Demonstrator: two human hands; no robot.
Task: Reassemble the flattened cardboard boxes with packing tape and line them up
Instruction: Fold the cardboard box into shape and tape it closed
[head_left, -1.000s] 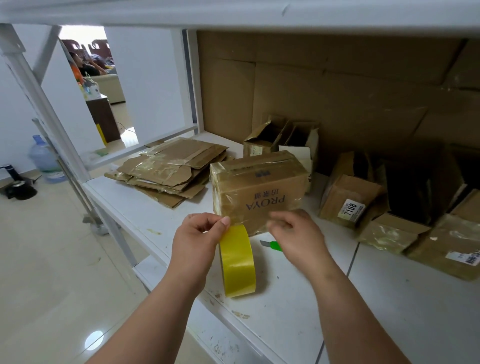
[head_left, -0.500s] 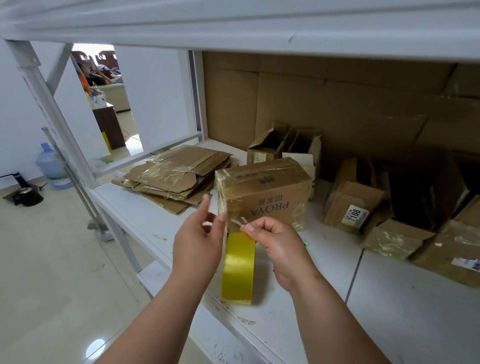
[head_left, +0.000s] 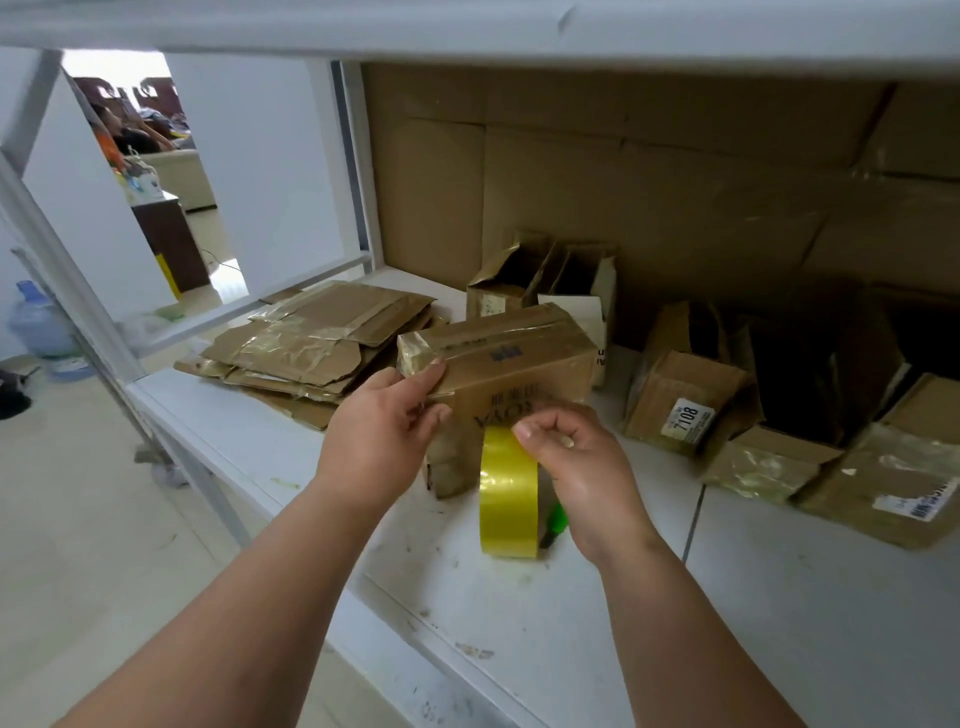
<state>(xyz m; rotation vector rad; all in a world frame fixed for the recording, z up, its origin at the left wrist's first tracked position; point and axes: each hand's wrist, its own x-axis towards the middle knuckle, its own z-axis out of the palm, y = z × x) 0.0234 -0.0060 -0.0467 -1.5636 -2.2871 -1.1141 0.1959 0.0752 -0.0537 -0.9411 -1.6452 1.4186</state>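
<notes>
White metal shelf frame (head_left: 83, 291); pale tiled floor (head_left: 78, 545); water jug (head_left: 36, 322); bright doorway (head_left: 150, 171) beyond

Room around the tape roll (head_left: 508, 488)
Bare shelf (head_left: 810, 597) right of it — taped box (head_left: 519, 364) blocks behind, flattened stack (head_left: 317, 343) behind-left.
</notes>
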